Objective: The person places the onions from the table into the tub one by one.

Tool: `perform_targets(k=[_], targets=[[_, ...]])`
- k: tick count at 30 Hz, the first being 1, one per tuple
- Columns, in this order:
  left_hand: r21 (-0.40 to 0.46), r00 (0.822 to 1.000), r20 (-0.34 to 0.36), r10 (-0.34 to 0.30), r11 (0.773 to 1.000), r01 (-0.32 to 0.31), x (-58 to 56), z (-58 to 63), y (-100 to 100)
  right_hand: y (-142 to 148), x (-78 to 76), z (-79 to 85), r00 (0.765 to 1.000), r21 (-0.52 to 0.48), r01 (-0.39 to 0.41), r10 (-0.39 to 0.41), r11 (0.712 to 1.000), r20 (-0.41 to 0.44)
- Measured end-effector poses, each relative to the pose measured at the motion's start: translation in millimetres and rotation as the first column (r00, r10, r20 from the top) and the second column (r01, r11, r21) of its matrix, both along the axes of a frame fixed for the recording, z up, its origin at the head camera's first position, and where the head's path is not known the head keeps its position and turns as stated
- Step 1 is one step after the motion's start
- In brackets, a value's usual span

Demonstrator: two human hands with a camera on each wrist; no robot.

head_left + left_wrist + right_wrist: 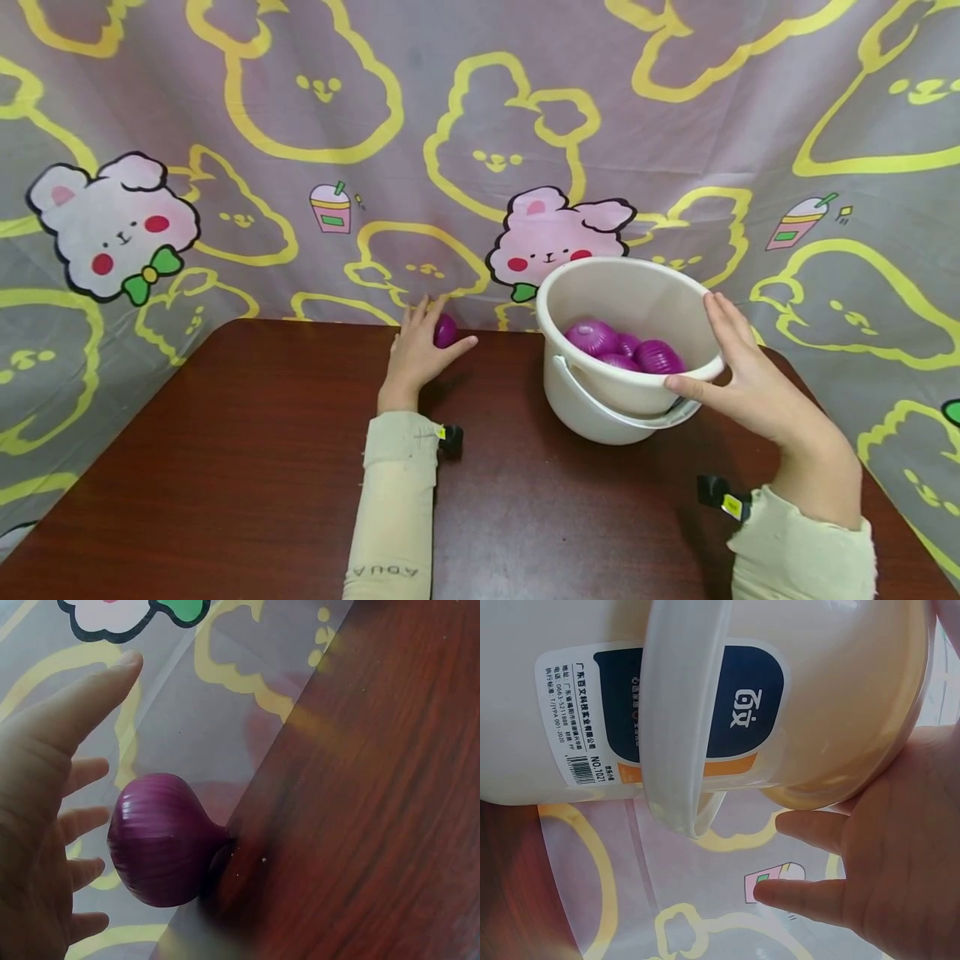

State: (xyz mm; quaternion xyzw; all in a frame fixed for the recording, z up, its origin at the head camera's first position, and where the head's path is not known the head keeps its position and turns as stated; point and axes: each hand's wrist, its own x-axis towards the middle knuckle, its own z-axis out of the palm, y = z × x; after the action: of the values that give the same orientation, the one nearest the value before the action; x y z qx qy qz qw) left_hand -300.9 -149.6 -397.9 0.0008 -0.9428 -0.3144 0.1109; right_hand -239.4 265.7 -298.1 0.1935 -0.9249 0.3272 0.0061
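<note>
Near the table's back edge lies a purple onion (161, 840), partly hidden in the head view by my left hand (420, 354). The left fingers and thumb are spread beside it; in the left wrist view a small gap shows between fingertips and onion. To the right stands a cream bucket (592, 417) with several purple onions (592, 337) inside. My right hand (757, 383) rests at its right rim, thumb at the front, fingers farther back. Two straight fingers (810, 896) reach past the rim in the right wrist view; the others are hidden there.
The bucket's handle (679, 712) hangs down its front, across a printed label (574, 720). A patterned cloth (420, 100) stands behind and beside the dark brown wooden table (247, 467).
</note>
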Motion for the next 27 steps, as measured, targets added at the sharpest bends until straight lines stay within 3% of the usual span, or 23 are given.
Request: perform_targets(k=[11, 27], targets=[[0.004, 0.995, 0.101, -0.025, 1.0, 0.025, 0.0, -7.8, -0.2, -0.3, -0.3, -0.3, 1.0, 0.013, 0.003, -0.003, 1.0, -0.004], [0.017, 0.986, 0.152, -0.066, 0.998, 0.064, 4.9, -3.9, -2.2, -1.4, -0.1, 0.7, 1.0, 0.015, 0.009, -0.009, 1.0, 0.009]])
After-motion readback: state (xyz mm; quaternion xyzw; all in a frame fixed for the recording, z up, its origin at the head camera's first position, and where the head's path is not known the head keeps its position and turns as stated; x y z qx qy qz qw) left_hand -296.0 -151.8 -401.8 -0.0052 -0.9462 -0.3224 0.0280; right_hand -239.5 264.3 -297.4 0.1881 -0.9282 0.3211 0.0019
